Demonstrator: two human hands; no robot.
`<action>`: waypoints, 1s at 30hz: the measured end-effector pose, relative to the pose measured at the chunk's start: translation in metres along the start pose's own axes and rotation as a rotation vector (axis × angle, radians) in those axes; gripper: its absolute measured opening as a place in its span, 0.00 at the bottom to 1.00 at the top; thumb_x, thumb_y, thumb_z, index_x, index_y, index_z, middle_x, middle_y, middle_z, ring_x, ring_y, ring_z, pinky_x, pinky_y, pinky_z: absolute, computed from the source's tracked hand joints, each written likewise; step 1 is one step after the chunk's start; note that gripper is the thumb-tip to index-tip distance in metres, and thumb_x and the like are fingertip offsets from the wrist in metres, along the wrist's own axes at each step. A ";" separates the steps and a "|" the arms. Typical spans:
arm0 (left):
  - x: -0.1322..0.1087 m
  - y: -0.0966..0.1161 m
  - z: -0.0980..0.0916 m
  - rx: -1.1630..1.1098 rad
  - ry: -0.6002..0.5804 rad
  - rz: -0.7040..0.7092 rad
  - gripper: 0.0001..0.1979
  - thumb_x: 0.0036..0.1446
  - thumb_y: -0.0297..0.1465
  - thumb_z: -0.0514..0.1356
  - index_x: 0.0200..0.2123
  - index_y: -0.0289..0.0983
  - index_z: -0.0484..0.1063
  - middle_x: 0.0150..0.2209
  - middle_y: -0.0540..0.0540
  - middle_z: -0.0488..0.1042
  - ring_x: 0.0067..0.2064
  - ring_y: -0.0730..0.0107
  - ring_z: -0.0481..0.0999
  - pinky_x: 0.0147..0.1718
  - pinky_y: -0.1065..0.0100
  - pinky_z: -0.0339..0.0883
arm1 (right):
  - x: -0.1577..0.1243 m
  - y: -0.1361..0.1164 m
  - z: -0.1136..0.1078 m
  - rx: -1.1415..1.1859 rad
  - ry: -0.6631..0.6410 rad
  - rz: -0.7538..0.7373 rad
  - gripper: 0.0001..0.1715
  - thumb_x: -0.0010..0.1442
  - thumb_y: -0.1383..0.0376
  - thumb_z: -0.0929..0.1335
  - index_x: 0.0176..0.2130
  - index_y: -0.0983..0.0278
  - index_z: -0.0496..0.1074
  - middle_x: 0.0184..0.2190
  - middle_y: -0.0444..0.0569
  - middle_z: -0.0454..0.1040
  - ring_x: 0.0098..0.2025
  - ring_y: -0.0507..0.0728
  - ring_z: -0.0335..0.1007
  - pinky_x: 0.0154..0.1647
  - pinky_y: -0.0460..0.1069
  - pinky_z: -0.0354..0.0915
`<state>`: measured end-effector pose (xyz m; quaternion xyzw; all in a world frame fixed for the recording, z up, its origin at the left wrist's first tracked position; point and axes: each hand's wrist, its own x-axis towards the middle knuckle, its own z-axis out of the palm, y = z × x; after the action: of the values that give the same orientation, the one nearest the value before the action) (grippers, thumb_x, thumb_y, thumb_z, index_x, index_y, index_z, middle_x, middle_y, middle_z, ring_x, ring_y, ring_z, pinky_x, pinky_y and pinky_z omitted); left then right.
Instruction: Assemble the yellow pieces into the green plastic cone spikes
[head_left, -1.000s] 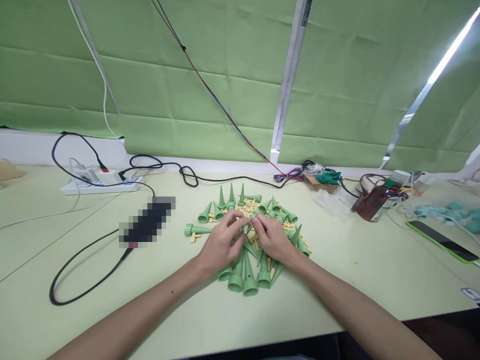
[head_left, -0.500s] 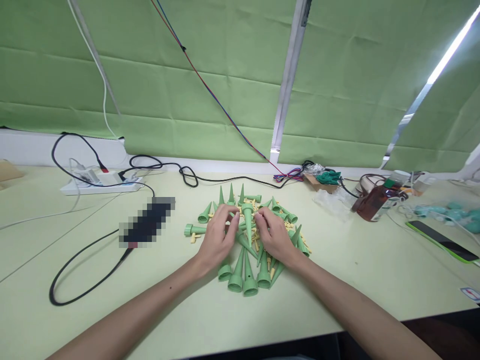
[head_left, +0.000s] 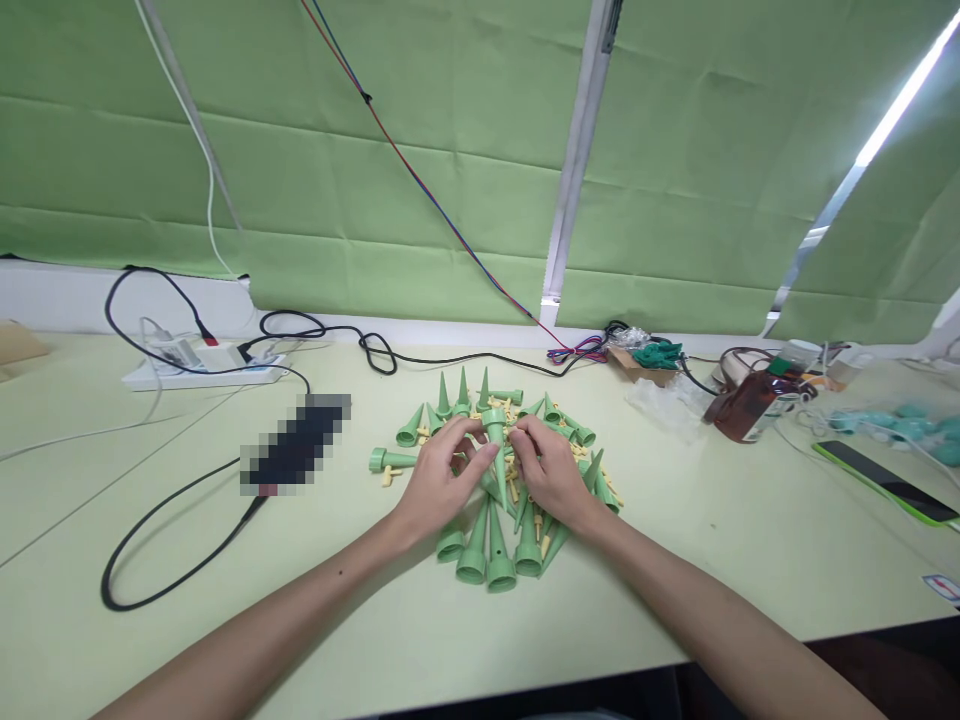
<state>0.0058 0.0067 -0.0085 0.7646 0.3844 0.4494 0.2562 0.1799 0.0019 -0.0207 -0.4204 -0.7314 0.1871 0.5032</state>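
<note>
My left hand (head_left: 448, 470) grips a green plastic watering spike (head_left: 496, 430), its wide cap up and its point slanting down, with the thumb across the cone. Close on the other side of that spike, my right hand (head_left: 551, 468) has its thumb and forefinger pinched on what looks like a small yellow valve, mostly hidden by the fingertips. Around and below both hands lie many more green spikes (head_left: 472, 556), some standing point up at the back. Small yellow T-shaped valves (head_left: 388, 476) are scattered among them.
A dark pixelated device (head_left: 296, 450) on a black cable lies to the left, near a white power strip (head_left: 206, 374). At right are a brown bottle (head_left: 754, 405), a crumpled plastic bag (head_left: 664, 408) and a green-edged phone (head_left: 885, 482). Green blinds (head_left: 420, 150) hang behind the table.
The spike's point has swung slightly right and down. My left thumb has moved right onto its cone. My right hand has barely moved.
</note>
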 end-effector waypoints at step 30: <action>0.003 -0.001 0.001 -0.041 0.019 -0.073 0.09 0.66 0.36 0.51 0.39 0.38 0.67 0.28 0.51 0.68 0.26 0.73 0.68 0.24 0.72 0.62 | 0.000 -0.006 0.000 -0.050 0.041 -0.099 0.14 0.70 0.63 0.58 0.32 0.62 0.63 0.24 0.42 0.63 0.25 0.52 0.59 0.30 0.47 0.57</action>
<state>0.0068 0.0095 -0.0085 0.7403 0.4052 0.4547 0.2846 0.1779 -0.0018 -0.0167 -0.4000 -0.7453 0.1350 0.5161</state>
